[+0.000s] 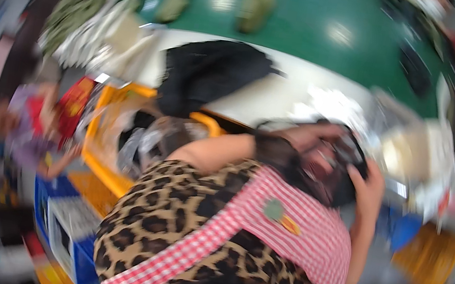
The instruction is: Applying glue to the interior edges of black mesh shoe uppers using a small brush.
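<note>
A black sheer stocking-like garment (346, 189), see-through in places, is drawn over my left hand (314, 137) and wrist. Through the thin cloth the left fingers look stretched out and apart, though blur softens them. At the garment's right edge my right hand (369, 181) grips the cloth, thumb on the near side and the other fingers mostly hidden behind it. Both hands are held up before my chest, near the white table's front edge. On that table a heap of black fabric (209, 73) lies to the left, partly over the edge.
A yellow crate (99, 126) with plastic-wrapped dark items stands at left, beside a person (32, 121) in purple. Stacked green and white cloth (90, 11) lies far left. The green surface (309, 11) beyond the white table (258, 100) bears olive bundles (255, 11). Plastic bags (408, 142) lie right.
</note>
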Demonstrator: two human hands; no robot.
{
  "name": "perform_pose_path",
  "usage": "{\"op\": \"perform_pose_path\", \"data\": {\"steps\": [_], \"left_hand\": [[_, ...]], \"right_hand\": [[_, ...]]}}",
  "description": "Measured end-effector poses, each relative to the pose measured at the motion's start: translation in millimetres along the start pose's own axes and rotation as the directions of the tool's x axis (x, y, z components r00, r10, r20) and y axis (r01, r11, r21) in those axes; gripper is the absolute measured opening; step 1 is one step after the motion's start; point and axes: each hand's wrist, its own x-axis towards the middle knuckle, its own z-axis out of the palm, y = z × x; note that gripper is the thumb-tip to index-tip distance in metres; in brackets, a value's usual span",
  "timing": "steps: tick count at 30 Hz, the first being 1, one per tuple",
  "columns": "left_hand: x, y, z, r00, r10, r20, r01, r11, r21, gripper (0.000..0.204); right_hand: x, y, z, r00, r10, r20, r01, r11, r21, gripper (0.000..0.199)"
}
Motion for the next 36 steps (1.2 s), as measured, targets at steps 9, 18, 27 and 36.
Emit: {"op": "perform_pose_path", "data": {"steps": [9, 18, 27, 36], "left_hand": [[7.9, 5.6, -45.8, 0.997, 0.015, 0.072, -0.021, 0.996, 0.084, 0.051], [-28.5, 26.8, -15.5, 0.978, 0.2, -0.066, -0.188, 0.971, 0.148, 0.049], [-27.7, 25.8, -30.5, 0.98, 0.197, 0.002, -0.196, 0.974, 0.116, 0.05], [-33.0, 25.5, -24.0, 0.978, 0.097, 0.186, -0.1, 0.995, 0.006, 0.046]], "right_hand": [[-16.4, 44.4, -65.5, 0.995, 0.103, -0.008, -0.103, 0.994, -0.037, 0.015], [-28.1, 62.4, -88.1, 0.943, -0.297, 0.15, 0.31, 0.619, -0.721, 0.034], [2.3, 176.2, -149.5, 0.802, -0.417, 0.428, 0.592, 0.462, -0.66, 0.033], [-25.1, 61.7, -95.1, 0.834, -0.52, 0.186, 0.47, 0.492, -0.733, 0.03]]}}
